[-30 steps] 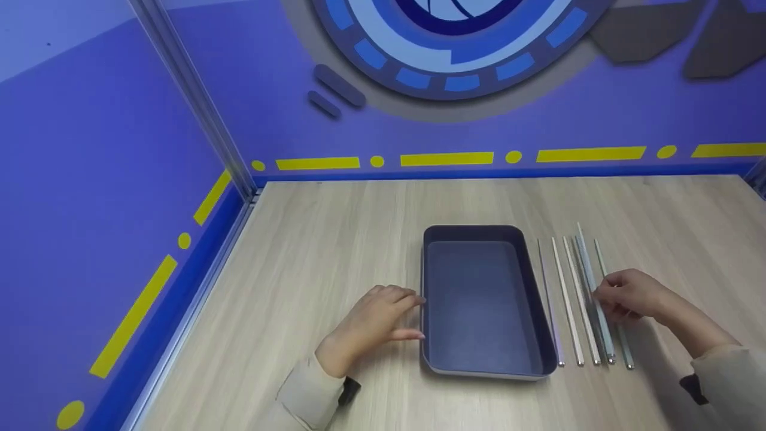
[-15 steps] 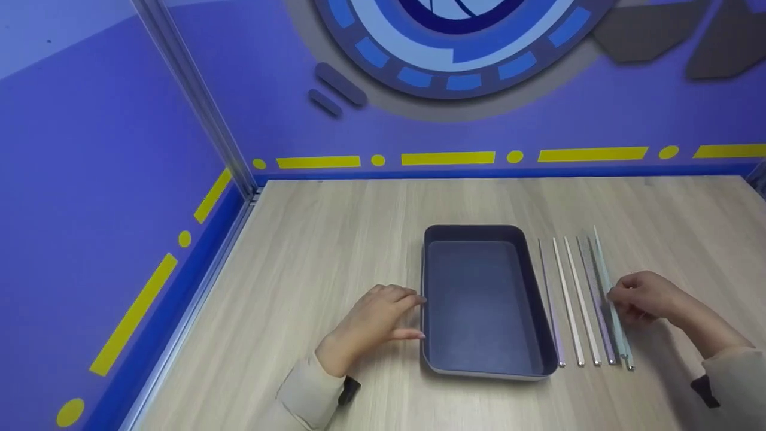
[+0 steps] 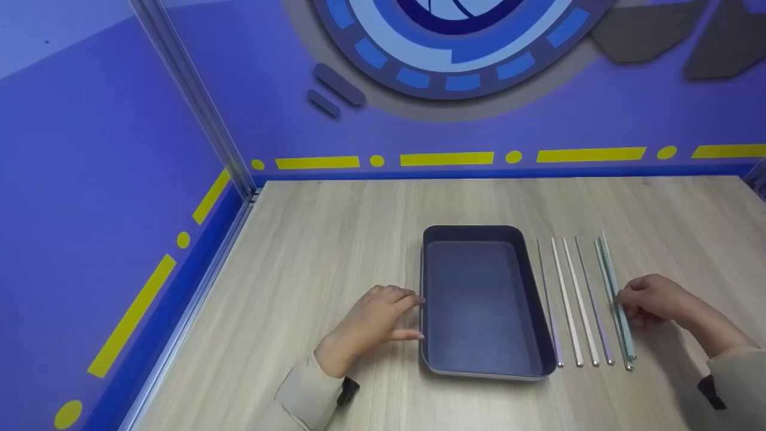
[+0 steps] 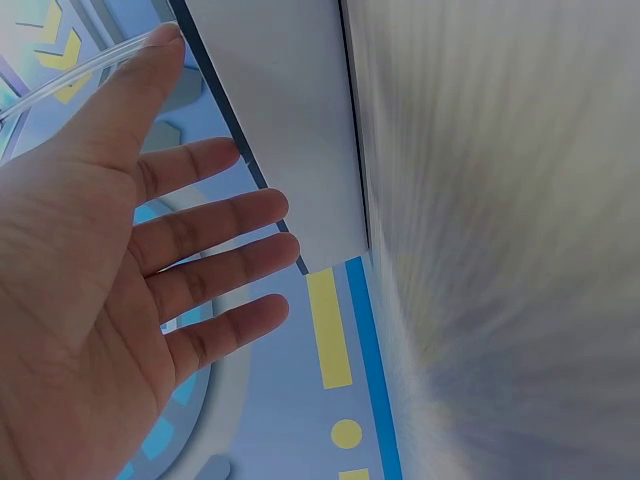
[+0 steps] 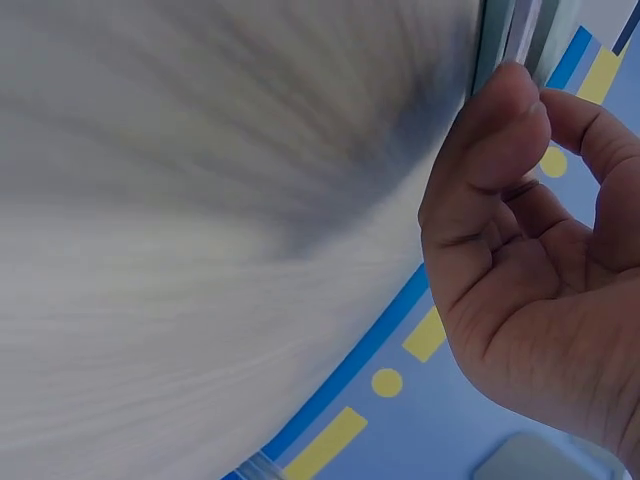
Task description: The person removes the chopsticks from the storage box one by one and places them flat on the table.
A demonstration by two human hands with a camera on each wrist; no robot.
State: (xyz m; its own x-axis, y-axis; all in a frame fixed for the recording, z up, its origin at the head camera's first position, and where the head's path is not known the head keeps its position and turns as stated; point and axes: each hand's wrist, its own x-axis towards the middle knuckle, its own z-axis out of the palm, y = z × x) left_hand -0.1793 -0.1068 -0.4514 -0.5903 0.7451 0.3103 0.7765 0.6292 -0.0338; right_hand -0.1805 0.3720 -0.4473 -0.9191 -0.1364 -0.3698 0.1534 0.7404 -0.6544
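A pair of green metal chopsticks stands out at the right of the head view. My right hand (image 3: 652, 299) pinches one green chopstick (image 3: 628, 335) between thumb and fingers, close beside the other green chopstick (image 3: 620, 336) on the table. Whether the held one touches the table, I cannot tell. My left hand (image 3: 377, 317) has its fingers extended, fingertips at the left side of a dark rectangular tray (image 3: 479, 299). In the left wrist view that hand's palm (image 4: 90, 300) shows, fingers spread along the tray's side (image 4: 280, 110).
Between tray and green pair lie a purple chopstick (image 3: 553, 326), two silvery chopsticks (image 3: 580, 299) and another purple chopstick (image 3: 593, 299), roughly parallel. Wood-grain tabletop (image 3: 335, 239) surrounds them. A blue-purple wall (image 3: 419, 131) stands behind, another at left.
My right hand has moved rightward with the green chopstick, across the right purple one and past the other green one. The left hand and tray have stayed put.
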